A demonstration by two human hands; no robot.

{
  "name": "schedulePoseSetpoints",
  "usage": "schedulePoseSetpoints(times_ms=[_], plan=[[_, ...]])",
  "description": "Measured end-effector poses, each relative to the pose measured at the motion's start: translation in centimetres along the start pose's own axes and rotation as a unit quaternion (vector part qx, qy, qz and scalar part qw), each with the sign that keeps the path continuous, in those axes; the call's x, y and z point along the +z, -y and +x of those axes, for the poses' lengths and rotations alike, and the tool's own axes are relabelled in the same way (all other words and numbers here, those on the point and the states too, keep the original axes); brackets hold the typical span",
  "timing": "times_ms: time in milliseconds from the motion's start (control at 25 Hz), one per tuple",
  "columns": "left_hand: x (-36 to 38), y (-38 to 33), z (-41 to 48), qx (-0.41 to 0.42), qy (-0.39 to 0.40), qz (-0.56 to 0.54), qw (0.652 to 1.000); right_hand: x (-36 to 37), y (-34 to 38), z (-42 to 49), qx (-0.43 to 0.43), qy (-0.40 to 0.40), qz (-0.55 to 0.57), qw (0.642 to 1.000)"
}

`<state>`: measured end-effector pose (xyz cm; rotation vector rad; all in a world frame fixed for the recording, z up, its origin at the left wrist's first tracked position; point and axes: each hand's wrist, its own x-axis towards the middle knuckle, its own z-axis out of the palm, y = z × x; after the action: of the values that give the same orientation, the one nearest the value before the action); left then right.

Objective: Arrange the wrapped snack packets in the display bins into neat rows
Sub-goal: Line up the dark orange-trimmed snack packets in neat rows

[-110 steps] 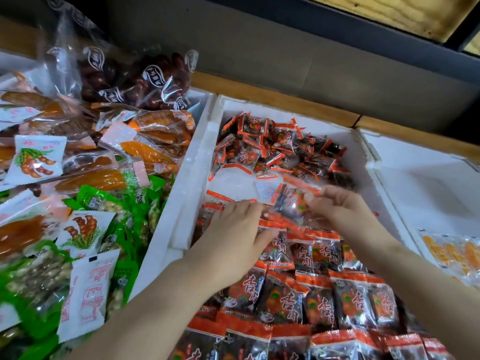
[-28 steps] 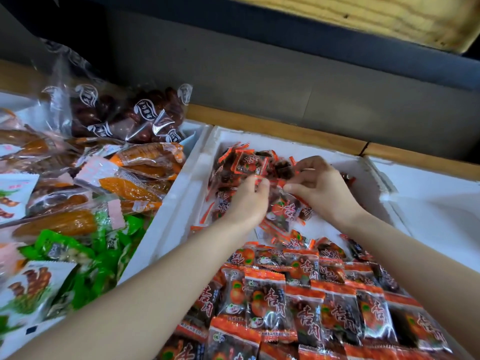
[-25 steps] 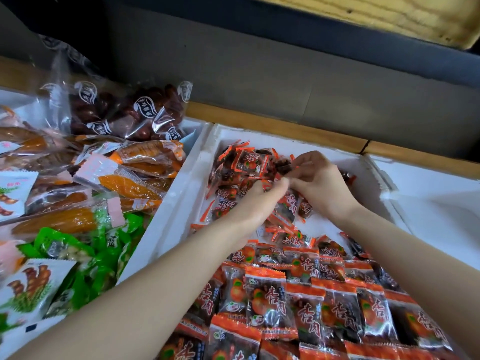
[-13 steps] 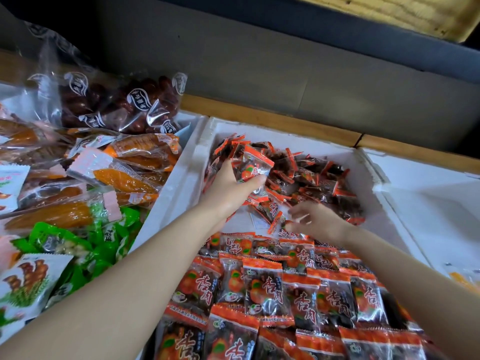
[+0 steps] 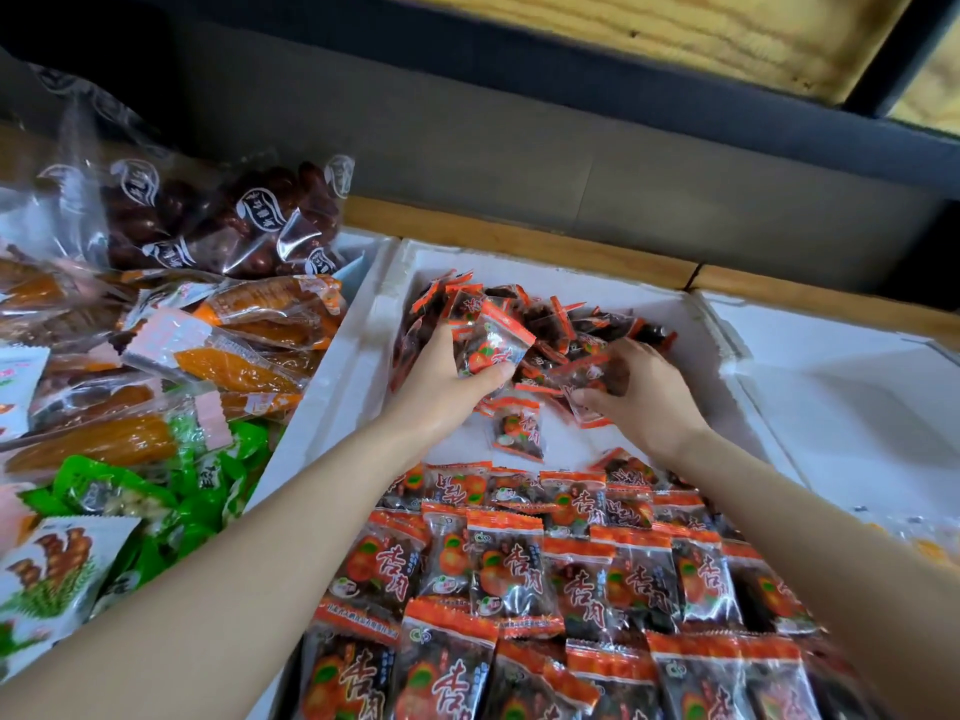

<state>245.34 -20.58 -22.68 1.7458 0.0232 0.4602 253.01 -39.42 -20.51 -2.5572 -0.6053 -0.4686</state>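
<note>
A white foam bin (image 5: 353, 376) holds small orange-and-black snack packets. Near me they lie in overlapping rows (image 5: 561, 579); at the far end they sit in a loose pile (image 5: 582, 324). My left hand (image 5: 441, 376) grips a packet (image 5: 493, 345) lifted at the pile's left side. My right hand (image 5: 639, 392) reaches into the pile's right side, its fingers curled round a clear-wrapped packet (image 5: 587, 376). One single packet (image 5: 517, 428) lies on the bare bin floor between the pile and the rows.
The bin to the left holds larger bags: dark red dates (image 5: 218, 215), orange dried fruit (image 5: 234, 366), green packets (image 5: 171, 491). Another white foam bin (image 5: 857, 407) stands to the right. A wooden ledge (image 5: 519, 236) and a grey wall run behind.
My right hand has moved forward from the rows into the pile and taken hold of a packet. My left hand still holds its packet at the pile's left.
</note>
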Motion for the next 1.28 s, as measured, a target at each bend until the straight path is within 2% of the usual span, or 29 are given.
schedulePoseSetpoints(times_ms=[120,360,480,560,720,920,1000,1080,1120,1200,1280], plan=[[0.2,-1.3,-1.3,0.002,-0.018,0.003,1.000,-3.1,0.9,-2.1,0.024,-0.005,0.078,0.997],[0.6,-3.4,-6.9,-0.043,-0.041,-0.019,0.998,-5.6,1.3,-8.0,0.058,0.088,0.145,0.984],[0.8,-3.0,-9.3,-0.082,-0.030,-0.033,0.996,-5.0,0.5,-9.8,0.068,0.162,0.077,0.981],[1.0,-2.4,-9.9,-0.121,-0.007,-0.056,0.991,-4.6,-0.3,-10.6,0.100,0.200,0.071,0.972],[1.7,-2.4,-10.6,-0.147,0.011,-0.083,0.986,-4.2,-1.6,-10.8,0.113,0.208,0.078,0.968],[1.2,-2.7,-11.2,-0.152,0.032,-0.090,0.984,-4.5,-1.2,-11.3,0.084,0.258,0.023,0.962],[1.2,-2.7,-11.2,-0.151,0.031,-0.096,0.983,-4.7,-1.3,-11.4,0.051,0.258,-0.047,0.964],[1.2,-2.8,-11.4,-0.151,0.032,-0.101,0.983,-4.9,-1.2,-11.5,0.001,0.223,-0.089,0.971],[1.3,-2.8,-11.5,-0.149,0.039,-0.100,0.983,-5.0,-0.8,-11.6,-0.018,0.186,-0.064,0.980],[1.4,-2.9,-11.7,-0.139,0.068,-0.093,0.984,-5.2,1.4,-12.0,0.001,0.132,0.076,0.988],[1.6,-3.0,-12.1,-0.121,0.097,-0.074,0.985,-5.2,3.6,-12.6,0.043,0.131,0.236,0.962]])
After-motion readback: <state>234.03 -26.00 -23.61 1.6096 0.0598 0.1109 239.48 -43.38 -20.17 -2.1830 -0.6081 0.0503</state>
